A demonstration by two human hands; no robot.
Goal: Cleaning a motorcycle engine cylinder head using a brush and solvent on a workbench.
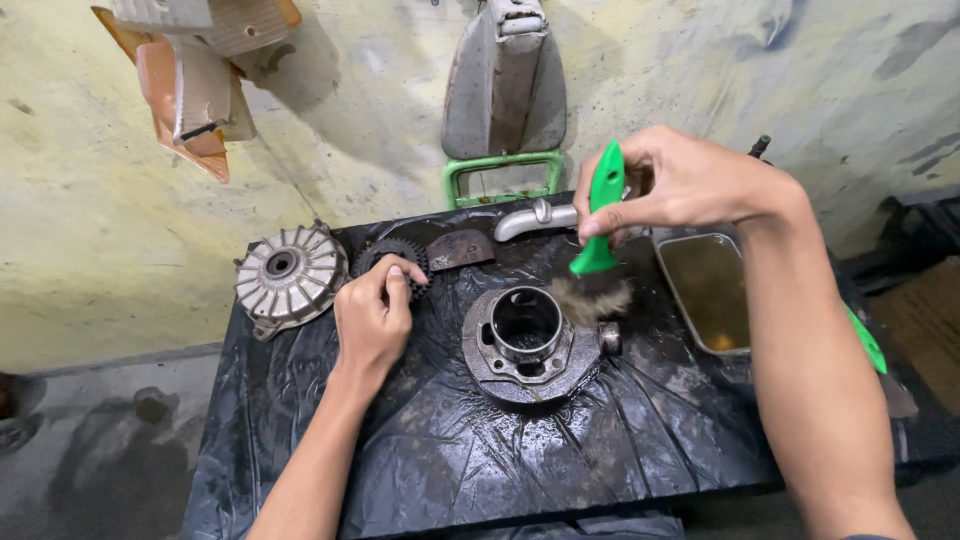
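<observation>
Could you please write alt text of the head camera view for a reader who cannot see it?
A person's right hand holds a green-handled brush against a round metal engine part on a black plastic-covered table. The left hand rests on a dark gear, beside a ribbed metal hub.

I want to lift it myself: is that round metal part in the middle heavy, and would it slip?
The round metal part looks like thick solid metal, so it is probably heavy for its size. Its surface and the black plastic sheet under it shine wet, so it may be slippery. It sits flat on a wide base, so it seems unlikely to roll or tip.
</observation>
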